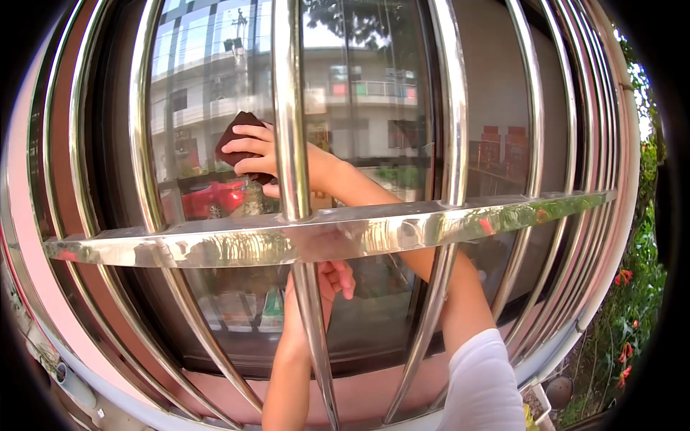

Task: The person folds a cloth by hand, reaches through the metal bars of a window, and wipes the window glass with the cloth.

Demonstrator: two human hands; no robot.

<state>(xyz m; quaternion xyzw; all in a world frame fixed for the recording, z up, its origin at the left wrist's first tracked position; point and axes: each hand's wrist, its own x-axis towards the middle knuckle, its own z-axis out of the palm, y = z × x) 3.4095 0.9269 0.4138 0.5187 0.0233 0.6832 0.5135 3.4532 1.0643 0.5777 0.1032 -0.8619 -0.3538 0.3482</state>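
Note:
My right hand [262, 159] reaches through the steel window bars [289, 108] and presses a dark brown cloth [238, 133] against the window glass [208, 79], upper left of centre. My right forearm passes behind the horizontal steel rail [330, 233], its white sleeve at the bottom right. My left hand [334, 279] sits below the rail, fingers curled around a vertical bar [310, 316]; its forearm rises from the bottom edge. The glass mirrors a red car, buildings and trees.
Curved polished steel bars run top to bottom across the whole window, with narrow gaps between them. A pink wall ledge [215, 391] lies under the window. Green plants with red flowers [624, 316] and a pot [559, 391] stand at the right.

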